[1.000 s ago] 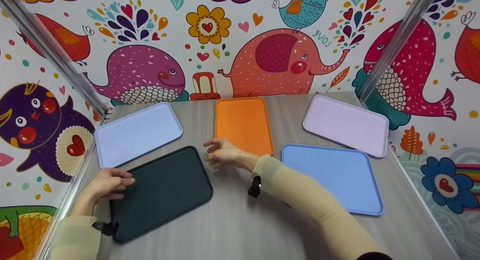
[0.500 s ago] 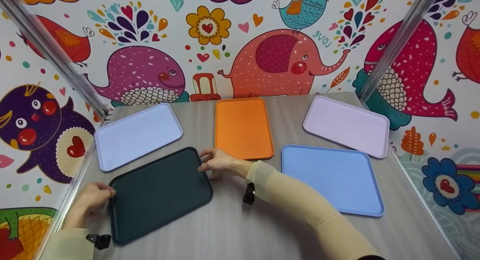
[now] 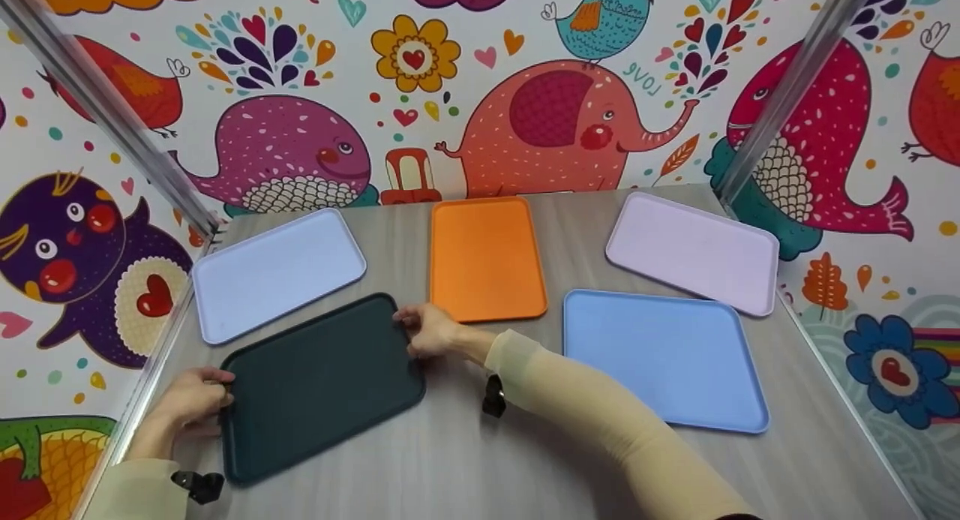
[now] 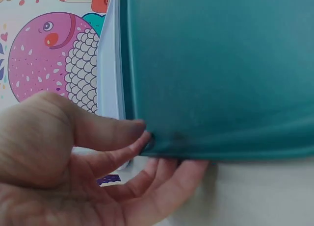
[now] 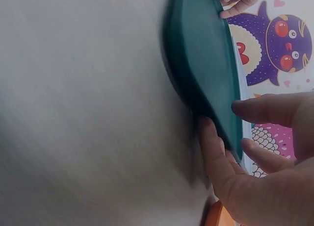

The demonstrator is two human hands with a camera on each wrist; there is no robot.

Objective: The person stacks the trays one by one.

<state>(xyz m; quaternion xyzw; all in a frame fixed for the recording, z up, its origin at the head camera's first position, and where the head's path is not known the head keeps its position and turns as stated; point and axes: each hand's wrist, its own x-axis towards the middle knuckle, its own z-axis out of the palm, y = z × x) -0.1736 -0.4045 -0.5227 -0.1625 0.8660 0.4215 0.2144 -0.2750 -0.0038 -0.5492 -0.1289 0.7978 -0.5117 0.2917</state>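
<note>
A dark green tray [image 3: 322,389] lies slanted at the left front of the table. My left hand [image 3: 193,401] grips its back left corner; in the left wrist view the thumb and index finger [image 4: 120,150] meet at the corner, with the other fingers along and under the edge. At the tray's right short side my right hand [image 3: 435,331] holds the rim near the back corner. From the right wrist view, the thumb [image 5: 265,109] reaches over the rim and other fingers [image 5: 212,142] sit against the outer side.
Behind the green tray lies a pale blue tray [image 3: 279,276]. An orange tray [image 3: 487,257] is at the back middle, a lilac tray [image 3: 694,251] at the back right, and a blue tray [image 3: 664,359] in front of it. Patterned walls [image 3: 300,55] and metal posts enclose the table [image 3: 450,445].
My left hand has moved off the tray's surface to its back left corner and taken hold. My right hand has come left from near the orange tray and gripped the green tray's right side.
</note>
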